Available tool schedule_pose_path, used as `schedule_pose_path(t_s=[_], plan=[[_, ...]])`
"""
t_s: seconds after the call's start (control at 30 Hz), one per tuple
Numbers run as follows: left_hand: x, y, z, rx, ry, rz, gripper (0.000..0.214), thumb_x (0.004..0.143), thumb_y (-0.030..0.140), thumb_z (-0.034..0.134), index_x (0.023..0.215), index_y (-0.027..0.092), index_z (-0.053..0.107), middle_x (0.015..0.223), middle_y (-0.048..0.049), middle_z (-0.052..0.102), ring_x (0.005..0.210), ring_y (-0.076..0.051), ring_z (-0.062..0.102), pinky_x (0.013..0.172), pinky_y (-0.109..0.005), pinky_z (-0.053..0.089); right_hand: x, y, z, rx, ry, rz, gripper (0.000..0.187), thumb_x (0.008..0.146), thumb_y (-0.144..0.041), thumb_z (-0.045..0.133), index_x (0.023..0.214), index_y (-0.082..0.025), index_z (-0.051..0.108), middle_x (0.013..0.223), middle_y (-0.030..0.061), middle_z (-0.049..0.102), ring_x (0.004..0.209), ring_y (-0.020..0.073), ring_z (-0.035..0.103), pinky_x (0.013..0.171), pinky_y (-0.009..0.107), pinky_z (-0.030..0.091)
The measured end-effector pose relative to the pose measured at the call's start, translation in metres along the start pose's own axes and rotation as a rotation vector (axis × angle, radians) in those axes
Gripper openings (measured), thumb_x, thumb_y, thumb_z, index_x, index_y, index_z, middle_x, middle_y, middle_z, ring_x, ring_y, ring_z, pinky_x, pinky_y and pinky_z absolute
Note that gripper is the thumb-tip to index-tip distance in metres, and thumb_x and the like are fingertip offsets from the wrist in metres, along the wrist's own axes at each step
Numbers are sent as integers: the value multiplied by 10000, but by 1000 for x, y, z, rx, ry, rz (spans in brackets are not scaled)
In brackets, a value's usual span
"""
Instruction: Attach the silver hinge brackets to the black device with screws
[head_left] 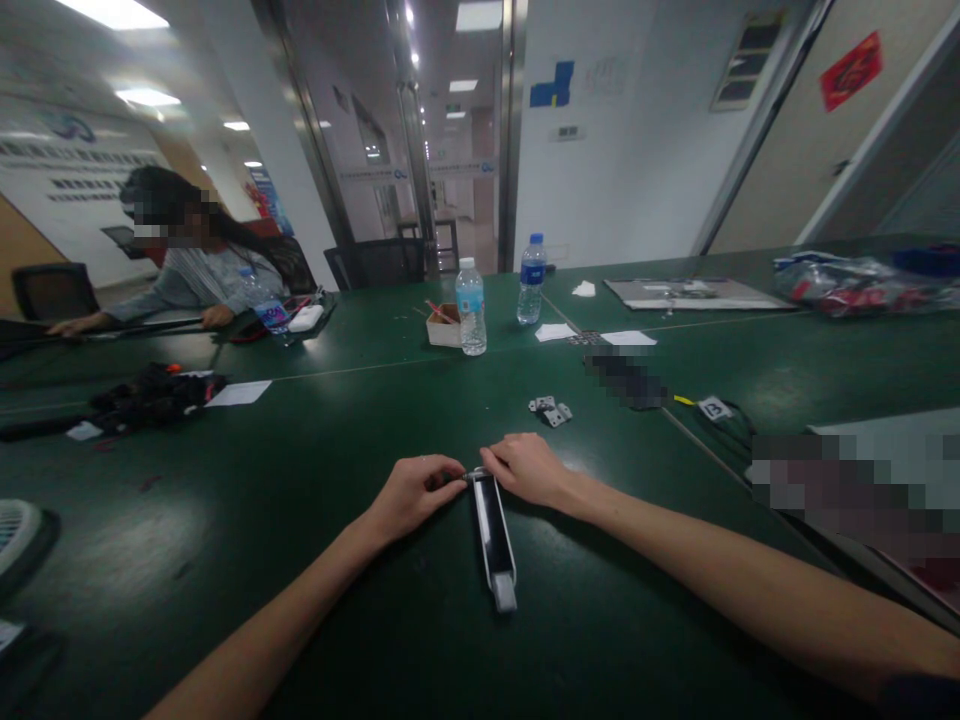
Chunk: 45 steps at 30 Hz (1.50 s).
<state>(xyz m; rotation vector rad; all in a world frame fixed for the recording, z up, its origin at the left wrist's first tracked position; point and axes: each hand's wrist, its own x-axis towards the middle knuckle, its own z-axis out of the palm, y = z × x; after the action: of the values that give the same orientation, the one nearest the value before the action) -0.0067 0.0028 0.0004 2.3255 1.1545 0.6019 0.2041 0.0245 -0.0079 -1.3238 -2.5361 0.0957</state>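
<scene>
Lower centre: white-rimmed frame (484, 525), left hand (416, 493) pinching top end, right hand (531, 468) closure I can't tell; seemingly mid-work, metal brackets (556, 413) loose.

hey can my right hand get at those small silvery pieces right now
Probably yes: the small silvery pieces lie just beyond your right hand, nothing visible between, though it's at the long white-edged object.
</scene>
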Motion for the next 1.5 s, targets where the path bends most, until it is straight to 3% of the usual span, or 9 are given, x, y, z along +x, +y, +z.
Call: schedule_pose_path(t_s=[0.47,0.77,1.5], plan=[[0,2,2,-20,8,-20,120,825,225,579,926,177,621,718,30,565,583,-95,494,527,-196,393,0,-1,-2,-1,-30,17,461,954,-308,319,718,-140,678,721,71,671,645,136,594,639,238,368],[0,3,0,-15,13,7,187,830,245,591,1002,178,622,778,14,593,604,-99,499,551,-203,400,0,0,0,-11,-17,2,468,954,-308,310,714,-148,680,712,69,674,638,139,592,630,242,359],[1,6,1,55,13,32,146,852,248,544,952,183,629,775,10,587,636,-115,518,588,-222,418,1,0,0,-1,-23,22,459,955,-314,329,719,-145,685,715,74,674,653,145,609,647,241,373]])
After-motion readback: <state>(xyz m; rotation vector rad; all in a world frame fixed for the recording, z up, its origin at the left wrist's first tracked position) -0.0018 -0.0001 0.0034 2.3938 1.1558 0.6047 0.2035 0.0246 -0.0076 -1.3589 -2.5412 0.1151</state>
